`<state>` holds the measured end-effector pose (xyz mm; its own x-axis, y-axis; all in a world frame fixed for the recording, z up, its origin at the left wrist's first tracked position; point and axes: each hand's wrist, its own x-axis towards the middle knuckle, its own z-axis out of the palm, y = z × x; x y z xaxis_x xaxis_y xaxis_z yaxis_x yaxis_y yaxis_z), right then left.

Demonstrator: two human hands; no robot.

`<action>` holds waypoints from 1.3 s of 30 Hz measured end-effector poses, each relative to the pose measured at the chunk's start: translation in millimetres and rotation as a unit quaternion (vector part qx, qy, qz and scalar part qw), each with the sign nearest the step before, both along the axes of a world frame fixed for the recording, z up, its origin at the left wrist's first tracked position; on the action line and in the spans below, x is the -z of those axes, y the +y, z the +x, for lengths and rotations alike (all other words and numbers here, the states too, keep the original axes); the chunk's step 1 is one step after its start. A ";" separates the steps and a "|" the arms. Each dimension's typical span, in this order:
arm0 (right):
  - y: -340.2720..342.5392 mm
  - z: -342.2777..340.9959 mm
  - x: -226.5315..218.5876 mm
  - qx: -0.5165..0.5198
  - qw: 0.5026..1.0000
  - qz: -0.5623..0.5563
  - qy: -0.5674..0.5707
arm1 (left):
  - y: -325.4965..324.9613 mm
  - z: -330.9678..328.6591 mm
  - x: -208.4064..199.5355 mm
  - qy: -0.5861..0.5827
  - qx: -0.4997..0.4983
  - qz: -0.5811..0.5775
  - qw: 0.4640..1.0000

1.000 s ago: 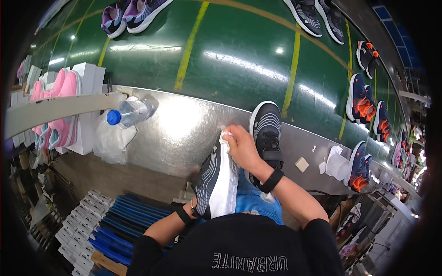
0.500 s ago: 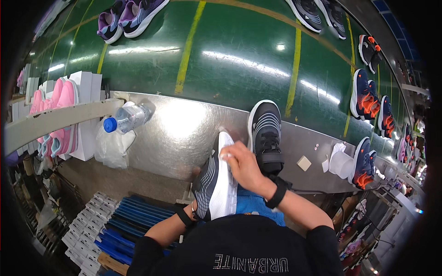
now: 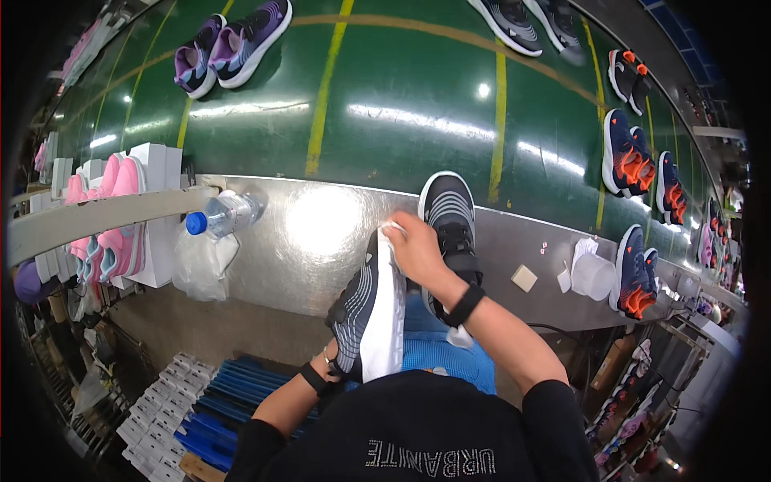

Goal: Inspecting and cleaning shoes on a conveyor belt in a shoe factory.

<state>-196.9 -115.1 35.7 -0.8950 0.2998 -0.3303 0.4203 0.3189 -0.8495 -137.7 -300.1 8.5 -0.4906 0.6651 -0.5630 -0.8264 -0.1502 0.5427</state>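
Note:
A dark grey sneaker (image 3: 353, 317) with pale wavy lines is tilted on its side in front of me, its white sole (image 3: 384, 321) facing right. My left hand (image 3: 331, 353) holds it from the heel end, with its fingers hidden by the shoe. At the toe, my right hand (image 3: 412, 243) is closed in a pinch on a small white piece, apparently cloth, pressed against the sole's edge. The matching sneaker (image 3: 450, 210) stands upright on the metal ledge just beyond, toe pointing away, partly covered by my right hand and wrist.
The metal ledge (image 3: 321, 265) borders a green conveyor belt (image 3: 401, 88) carrying purple sneakers (image 3: 253, 44) and orange-lined ones (image 3: 630, 165). A water bottle (image 3: 229, 215) and pink shoes (image 3: 120, 241) are left; a beige block (image 3: 524, 278) and white cup (image 3: 593, 275) right. Shoeboxes (image 3: 165, 402) lie below left.
My right hand has slid up along the sole to the toe tip. The held sneaker has shifted slightly left. The belt's shoes appear a little displaced as the view shifted.

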 end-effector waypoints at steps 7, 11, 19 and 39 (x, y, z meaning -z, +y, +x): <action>16.0 31.4 -62.4 0.186 0.927 -0.320 0.064 | -6.9 -46.5 0.5 0.065 -0.014 0.001 0.998; 24.9 24.2 -68.6 0.125 0.921 -0.355 0.102 | -7.4 -46.0 -8.2 0.090 -0.010 0.001 0.996; 13.5 11.2 -80.0 -0.122 0.938 -0.293 0.139 | -12.6 -40.1 -22.0 0.120 0.022 0.003 0.992; -16.5 4.4 -111.9 0.044 0.909 -0.381 0.164 | -33.6 -50.7 -42.9 0.186 0.089 -0.028 0.978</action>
<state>-192.5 -131.6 147.7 -0.9665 0.1702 -0.1920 0.1004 -0.4378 -0.8935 -188.4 -333.7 51.4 -0.5474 0.7318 -0.4058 -0.5806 0.0171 0.8140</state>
